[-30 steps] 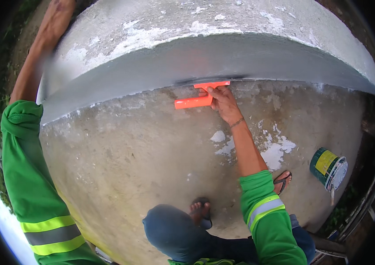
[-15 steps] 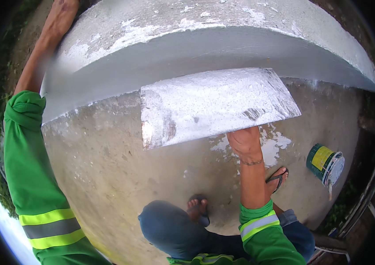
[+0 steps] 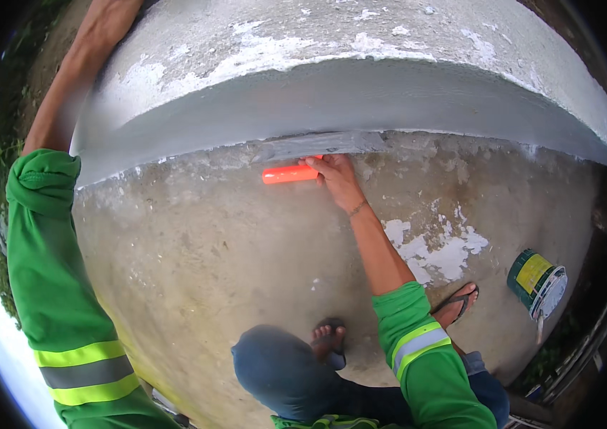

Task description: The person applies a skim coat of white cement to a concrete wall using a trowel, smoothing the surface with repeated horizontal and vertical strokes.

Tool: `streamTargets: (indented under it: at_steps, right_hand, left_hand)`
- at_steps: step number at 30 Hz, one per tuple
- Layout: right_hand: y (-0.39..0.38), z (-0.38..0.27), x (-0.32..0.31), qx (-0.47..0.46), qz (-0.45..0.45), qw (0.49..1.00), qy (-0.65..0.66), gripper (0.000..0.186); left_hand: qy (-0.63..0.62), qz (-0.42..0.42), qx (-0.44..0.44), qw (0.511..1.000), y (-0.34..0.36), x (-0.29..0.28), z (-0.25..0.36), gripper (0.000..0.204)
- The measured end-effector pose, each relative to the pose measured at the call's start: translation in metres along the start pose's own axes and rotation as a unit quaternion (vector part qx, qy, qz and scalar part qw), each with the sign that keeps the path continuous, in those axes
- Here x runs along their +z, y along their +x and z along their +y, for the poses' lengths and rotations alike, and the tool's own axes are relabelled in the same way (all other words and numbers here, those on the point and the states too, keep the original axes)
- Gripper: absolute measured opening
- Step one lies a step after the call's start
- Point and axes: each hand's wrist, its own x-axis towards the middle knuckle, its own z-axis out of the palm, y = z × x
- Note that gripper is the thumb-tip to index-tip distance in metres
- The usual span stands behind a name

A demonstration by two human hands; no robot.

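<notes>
My right hand (image 3: 337,180) is wrapped round the orange handle of a plastering trowel (image 3: 285,174). The grey metal blade, seen nearly edge-on, lies against the bottom of the smooth grey wall face (image 3: 246,107), where it meets the concrete floor. At the upper left, my left hand (image 3: 112,18) rests by the end of the low wall's rough top (image 3: 196,61). Its fingers are hidden beyond the edge of the picture.
White plaster splashes (image 3: 439,250) mark the concrete floor (image 3: 196,264) right of my forearm. A green and yellow bucket (image 3: 534,281) with a whitish rim stands farther right, near a dark edge with rails. My sandalled feet are below. Plants show at the far left.
My right hand has carried the trowel forward and left to the wall's base, tilting it from its broad white-smeared face to edge-on, so the orange handle shows. My left hand stays at the wall top.
</notes>
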Motion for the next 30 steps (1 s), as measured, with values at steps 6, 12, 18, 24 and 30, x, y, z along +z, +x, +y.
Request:
streamTargets:
  at_steps: [6,12,18,24,30]
  right_hand:
    - [0.013,-0.015,0.025,0.012,-0.025,0.999,0.037,0.025]
    - [-0.011,-0.054,0.024,-0.014,-0.012,1.0,0.012,0.024]
    - [-0.106,-0.126,0.065,-0.144,-0.025,0.987,0.069,0.014]
    - [-0.095,-0.029,0.023,-0.105,0.052,0.976,-0.185,0.007]
    - [-0.028,0.013,0.004,-0.012,0.035,0.999,-0.015,0.01]
  left_hand:
    - [-0.154,0.138,-0.261,0.943,0.076,-0.029,-0.072,0.055]
    - [0.033,0.021,0.082,0.996,0.001,0.002,0.02,0.048]
    - [0.128,0.029,0.064,0.989,-0.005,-0.006,0.016,0.046]
    - [0.224,0.027,0.119,0.967,-0.001,-0.007,0.003,0.042]
    - [0.157,0.002,0.103,0.982,0.002,0.001,0.008,0.047]
